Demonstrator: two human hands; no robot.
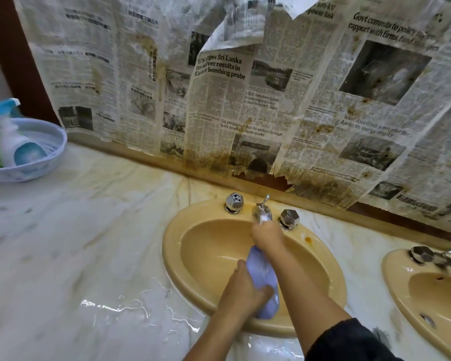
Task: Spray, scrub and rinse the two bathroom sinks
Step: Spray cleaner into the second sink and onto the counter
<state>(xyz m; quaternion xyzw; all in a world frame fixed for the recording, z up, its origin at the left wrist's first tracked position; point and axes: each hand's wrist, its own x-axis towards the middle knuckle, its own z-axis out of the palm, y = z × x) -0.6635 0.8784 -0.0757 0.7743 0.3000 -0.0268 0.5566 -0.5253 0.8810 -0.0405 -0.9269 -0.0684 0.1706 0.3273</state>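
**Both hands on a spray bottle over the left-hand sink**

Left hand: fingers and thumb curled round the lower body of a pale lilac spray bottle, gripping it above the near rim of the tan sink. Bottle lies tilted, base toward the camera, head toward the tap.

Right hand: closed round the bottle's upper end, just below the chrome spout; a white tip shows above the knuckles. Whether a finger is on the trigger, cannot tell. Dark sleeve on the right forearm at the bottom edge.

Two faceted chrome knobs stand on the far rim, one either side of the spout. An orange stain marks the rim right of the right knob.

Second tan sink at the right edge of the marble counter, with its own chrome fittings, blurred. Water pools on the counter at the near-left of the first sink.

Far left corner of the counter: a white basket holding another spray bottle with a blue head. Stained, torn newspaper covers the wall behind.
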